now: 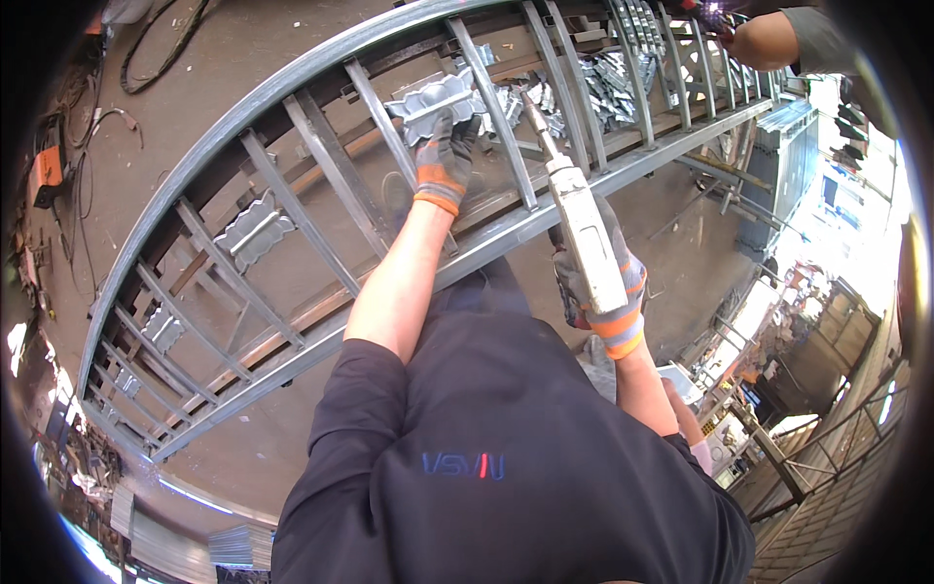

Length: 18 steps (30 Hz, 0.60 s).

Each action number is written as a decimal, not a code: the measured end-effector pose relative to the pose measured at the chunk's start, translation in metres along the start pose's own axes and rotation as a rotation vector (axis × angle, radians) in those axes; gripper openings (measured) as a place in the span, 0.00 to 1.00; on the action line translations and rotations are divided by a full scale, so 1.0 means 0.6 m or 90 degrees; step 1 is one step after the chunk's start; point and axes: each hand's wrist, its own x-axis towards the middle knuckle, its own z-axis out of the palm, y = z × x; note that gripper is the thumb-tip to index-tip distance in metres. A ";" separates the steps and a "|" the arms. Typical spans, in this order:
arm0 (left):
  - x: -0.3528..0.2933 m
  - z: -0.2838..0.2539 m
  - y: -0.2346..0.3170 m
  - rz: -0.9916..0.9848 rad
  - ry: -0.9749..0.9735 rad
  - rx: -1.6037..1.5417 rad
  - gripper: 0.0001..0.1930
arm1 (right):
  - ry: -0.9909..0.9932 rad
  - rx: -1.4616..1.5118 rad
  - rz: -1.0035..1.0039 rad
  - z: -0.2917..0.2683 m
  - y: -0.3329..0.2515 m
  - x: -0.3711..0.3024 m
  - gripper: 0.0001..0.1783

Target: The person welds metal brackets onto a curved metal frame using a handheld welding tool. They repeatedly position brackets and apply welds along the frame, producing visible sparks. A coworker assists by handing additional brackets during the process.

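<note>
From my remote seat, I got hard daylight between two and three o'clock, bleached to white past the panels point(783, 180). A pinprick light point(713, 12) flared near one. The drill point(587, 238) read crisply; fisheye bowed the rail point(671, 146), and blackness swallowed the corners.

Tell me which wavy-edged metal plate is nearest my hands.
The plate touching your gloved left hand; the similar plates farther left along the frame lie apart from both hands.
</note>
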 end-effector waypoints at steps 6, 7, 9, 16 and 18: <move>0.014 -0.015 -0.007 -0.045 -0.013 0.023 0.13 | 0.006 -0.122 0.083 -0.046 -0.020 -0.053 0.39; 0.014 -0.028 -0.008 -0.081 0.009 0.009 0.11 | 0.015 -0.100 0.081 -0.049 -0.024 -0.063 0.35; 0.024 -0.038 -0.019 -0.053 -0.013 0.026 0.12 | -0.035 -0.121 0.192 -0.074 -0.042 -0.080 0.28; 0.014 -0.017 -0.034 -0.004 0.001 0.008 0.13 | -0.152 -0.277 0.056 -0.086 -0.026 -0.079 0.24; -0.003 -0.003 -0.023 -0.032 -0.004 0.028 0.12 | -0.149 -0.209 0.025 -0.050 -0.002 -0.062 0.25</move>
